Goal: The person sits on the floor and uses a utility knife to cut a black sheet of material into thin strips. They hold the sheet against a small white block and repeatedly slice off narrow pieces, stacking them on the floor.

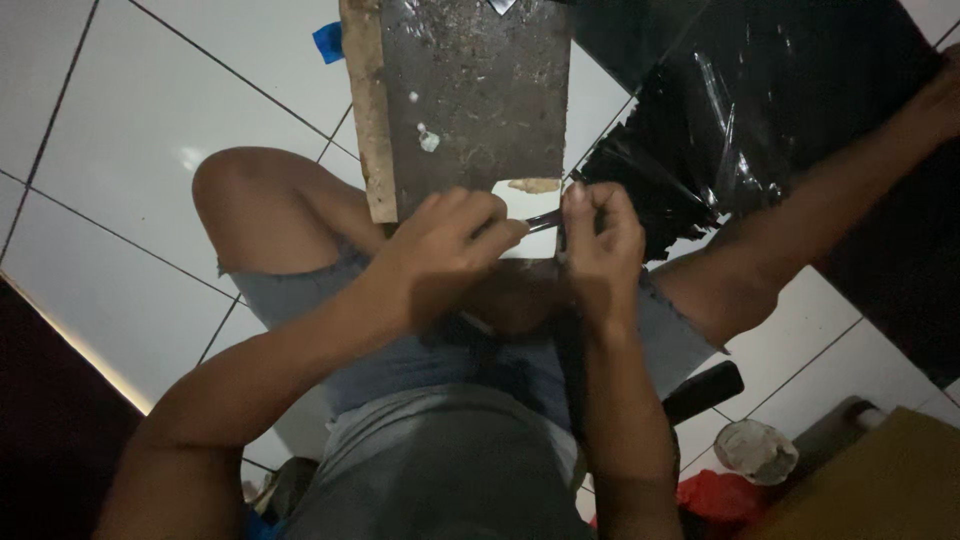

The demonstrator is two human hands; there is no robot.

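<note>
Dark strip (543,221), thin and flat, ran between the two hands just in front of the person's lap, above the white tiled floor (150,130). The left hand (445,250) had its fingers curled closed around one end of it, thumb pressed along the top, while the right hand (600,245) pinched the other end with fingers bent tightly in (what the strip was made of could not be told in the dim light). Both hands sat close together, nearly touching, over the bare knees of the seated person, who wore grey shorts (300,295) and a grey shirt (450,460).

Just beyond the hands a dark, scuffed board (475,90) lay on the floor, speckled with pale spots, with a rough wooden strip (367,110) along its left edge. A scrap of blue tape (328,42) lay beside the top of that wooden edge. To the right of the board a crumpled sheet of shiny black plastic (740,110) spread across the tiles, under the person's right leg. Near the lower right, a small round pale container (755,450) stood beside something red (715,500) and a black handle-like object (703,392).
</note>
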